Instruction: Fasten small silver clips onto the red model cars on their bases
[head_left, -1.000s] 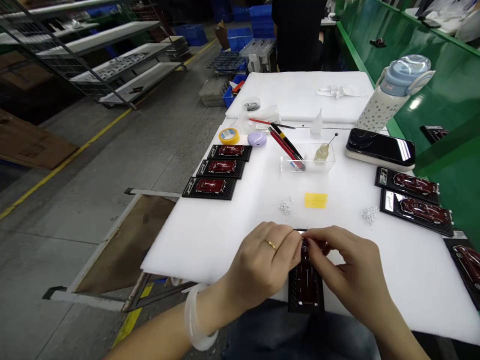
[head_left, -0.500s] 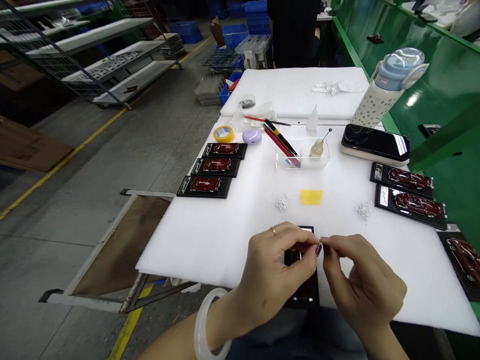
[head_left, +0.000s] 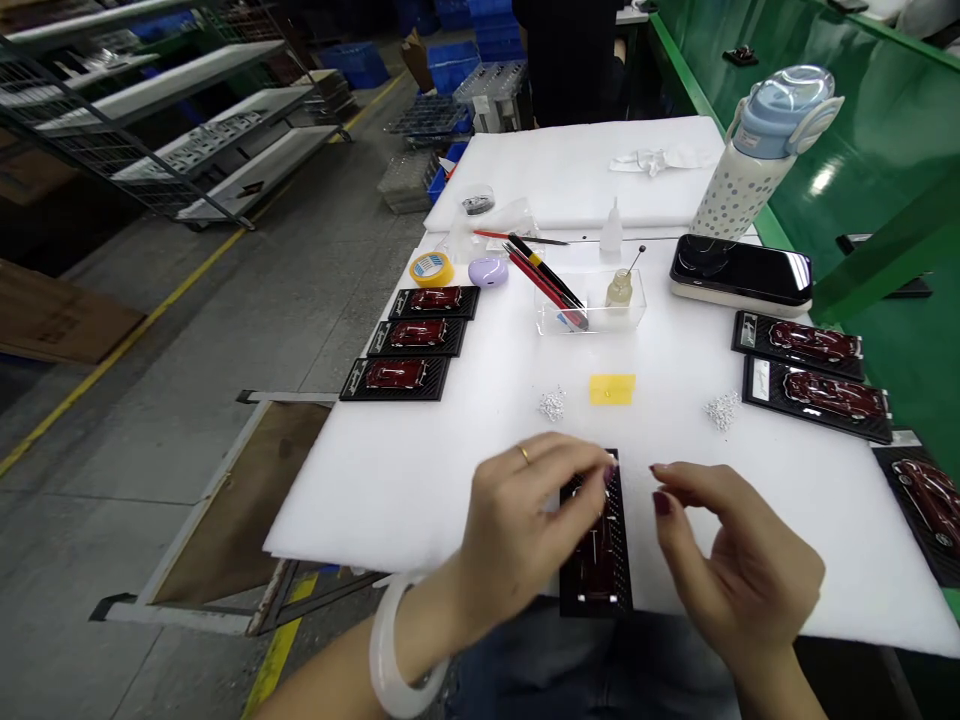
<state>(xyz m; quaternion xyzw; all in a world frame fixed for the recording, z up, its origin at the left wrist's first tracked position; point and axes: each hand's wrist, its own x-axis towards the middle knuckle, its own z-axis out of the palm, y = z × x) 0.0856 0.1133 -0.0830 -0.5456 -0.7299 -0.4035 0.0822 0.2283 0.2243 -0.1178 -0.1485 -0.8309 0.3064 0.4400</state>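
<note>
Lying lengthwise, near to far: red car

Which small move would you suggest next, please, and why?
Perhaps bring in the right hand to steady the black base: that hand's thumb and finger are apart with nothing visible between them, while the left hand looks pinched over the base's far end.
</note>
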